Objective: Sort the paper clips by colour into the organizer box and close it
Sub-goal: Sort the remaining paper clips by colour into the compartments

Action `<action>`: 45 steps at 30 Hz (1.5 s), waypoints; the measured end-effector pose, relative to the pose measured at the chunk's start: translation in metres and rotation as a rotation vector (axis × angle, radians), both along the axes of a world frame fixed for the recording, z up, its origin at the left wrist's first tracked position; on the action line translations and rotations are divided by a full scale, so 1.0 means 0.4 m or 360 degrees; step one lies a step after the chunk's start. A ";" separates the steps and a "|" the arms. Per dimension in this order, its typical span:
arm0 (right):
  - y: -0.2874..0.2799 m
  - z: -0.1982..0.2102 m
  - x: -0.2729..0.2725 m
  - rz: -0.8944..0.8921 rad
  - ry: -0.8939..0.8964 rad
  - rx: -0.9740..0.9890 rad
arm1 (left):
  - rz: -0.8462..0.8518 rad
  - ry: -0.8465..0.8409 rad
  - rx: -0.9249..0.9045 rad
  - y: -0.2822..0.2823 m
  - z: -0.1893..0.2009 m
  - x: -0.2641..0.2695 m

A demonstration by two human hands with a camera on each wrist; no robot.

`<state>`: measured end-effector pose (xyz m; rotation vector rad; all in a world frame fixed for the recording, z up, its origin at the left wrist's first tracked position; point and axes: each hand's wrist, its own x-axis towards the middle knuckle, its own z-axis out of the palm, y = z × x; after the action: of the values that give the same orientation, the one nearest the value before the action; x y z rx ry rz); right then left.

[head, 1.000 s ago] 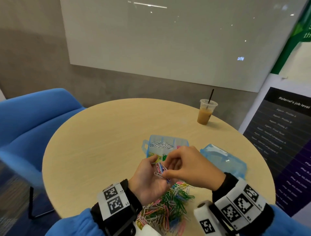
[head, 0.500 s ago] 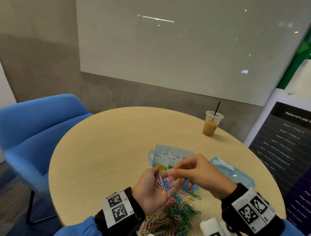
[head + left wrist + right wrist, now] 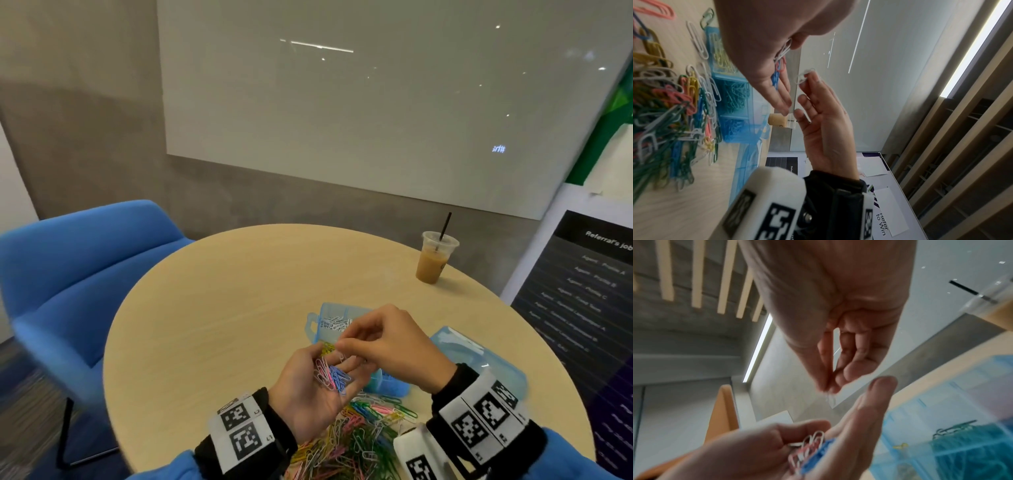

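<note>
My left hand lies palm up over the table, its thumb holding a small bunch of pink, white and blue paper clips against the fingers. Just above those fingers, my right hand pinches a single white clip between thumb and fingertips. Behind the hands, partly hidden by them, stands the light-blue organizer box, with white, yellow, green and blue clips in separate compartments. Its lid lies open to the right. A mixed pile of coloured clips covers the table between my wrists.
The round wooden table carries an iced coffee cup with a black straw at its far right. A blue chair stands on the left. A dark poster board stands beyond the right edge.
My right fingers were digging in the bunch on my left palm; now they have drawn out one white clip and hold it just clear of the fingers. The head view shifted.
</note>
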<state>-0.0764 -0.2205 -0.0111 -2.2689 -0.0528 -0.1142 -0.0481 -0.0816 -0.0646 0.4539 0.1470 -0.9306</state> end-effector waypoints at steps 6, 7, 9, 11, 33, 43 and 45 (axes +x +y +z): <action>-0.044 -0.019 0.060 -0.0370 -0.0310 0.0081 | -0.0033 -0.0053 0.0161 0.004 0.000 0.009; -0.053 -0.029 0.072 -0.0421 -0.0321 0.0090 | -0.0036 -0.0057 0.0173 0.006 -0.001 0.011; -0.065 -0.049 0.085 -0.0445 -0.0267 0.0056 | -0.0038 -0.0056 0.0174 0.009 -0.004 0.014; -0.071 -0.066 0.083 -0.0421 -0.0190 0.0048 | -0.0039 -0.0057 0.0158 0.011 -0.008 0.018; 0.067 -0.060 -0.021 0.0106 -0.0357 -0.0507 | 0.0150 0.0065 -0.0051 -0.002 -0.014 -0.004; 0.039 -0.023 -0.006 -0.0054 0.0233 0.0783 | 0.0105 0.0087 -0.0033 0.001 -0.026 0.010; 0.027 -0.025 0.002 -0.0052 0.0285 0.0934 | 0.0086 0.0103 -0.0037 0.001 -0.021 0.009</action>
<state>-0.0755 -0.2095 -0.0212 -1.6855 0.1008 0.0532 -0.0444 -0.0813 -0.0731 0.3965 0.2061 -0.8936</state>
